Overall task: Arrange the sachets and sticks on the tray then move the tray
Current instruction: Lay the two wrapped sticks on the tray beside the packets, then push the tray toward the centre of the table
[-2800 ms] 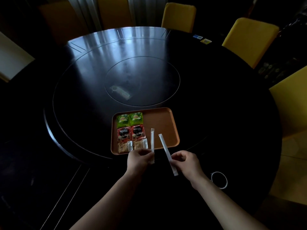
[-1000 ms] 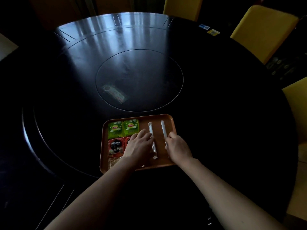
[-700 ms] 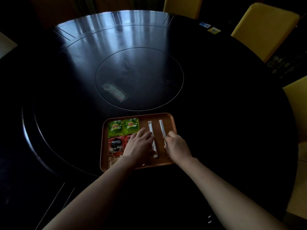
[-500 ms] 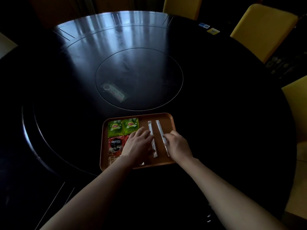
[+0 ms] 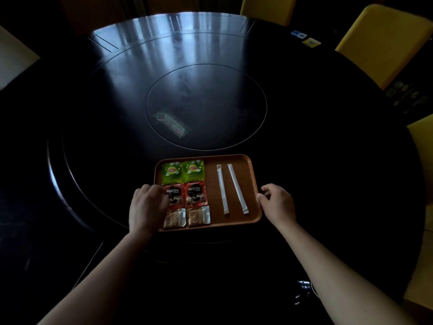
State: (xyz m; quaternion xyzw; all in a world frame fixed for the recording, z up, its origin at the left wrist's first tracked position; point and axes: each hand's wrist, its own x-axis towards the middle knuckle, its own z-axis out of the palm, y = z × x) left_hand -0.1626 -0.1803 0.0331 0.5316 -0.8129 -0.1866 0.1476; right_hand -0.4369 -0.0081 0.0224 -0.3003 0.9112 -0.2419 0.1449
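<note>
Head view: tray [image 5: 254,184] lay near table [image 5: 93,95] edge, sachets [image 5: 184,194] and sticks [image 5: 230,188] aligned. Left hand [image 5: 147,207] and right hand [image 5: 277,202] curled loosely at its side rims, not yet clamped. Could slide loose contents if tilted.

Dark round table [image 5: 304,137] — tray [image 5: 254,174] near edge, cards [image 5: 304,38] far side.

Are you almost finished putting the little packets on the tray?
Nearly! The arranging looks done: six sachets lie in neat pairs and two white sticks lie side by side on the tray. Now the left hand and right hand are at the tray's two sides. Moving the tray is left.
</note>
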